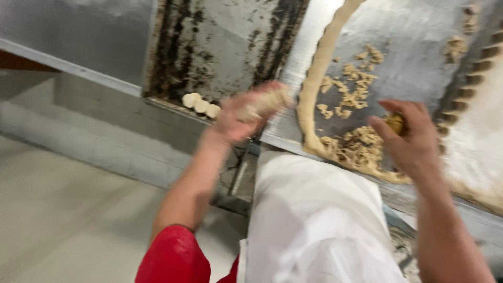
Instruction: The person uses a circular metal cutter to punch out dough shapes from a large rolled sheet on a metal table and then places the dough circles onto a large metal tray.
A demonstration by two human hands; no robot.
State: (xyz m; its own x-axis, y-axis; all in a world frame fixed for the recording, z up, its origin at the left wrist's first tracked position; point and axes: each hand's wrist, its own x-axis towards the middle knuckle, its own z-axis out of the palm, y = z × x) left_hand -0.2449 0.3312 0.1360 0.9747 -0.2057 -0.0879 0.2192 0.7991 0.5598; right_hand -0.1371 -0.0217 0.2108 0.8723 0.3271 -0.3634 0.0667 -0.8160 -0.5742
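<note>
Three pale dough rounds (pixel 201 105) sit on the blackened baking tray (pixel 220 47). Just right of them, the left hand (pixel 238 118) clasps a dough roll (pixel 263 103). Farther right, the right hand (pixel 411 137) pinches a dough scrap (pixel 395 123) above the crumb-strewn steel table (pixel 414 57).

- A stack of pale dough pieces (pixel 262 105), blurred, is held in a tilted column, gripped from below and raised just above the edge of the dark-stained baking tray.
- A small lump of tan dough (pixel 395 123) is pinched between fingers, only partly seen, over the crumbly scraps lying inside the cut dough strip on the metal table.
</note>
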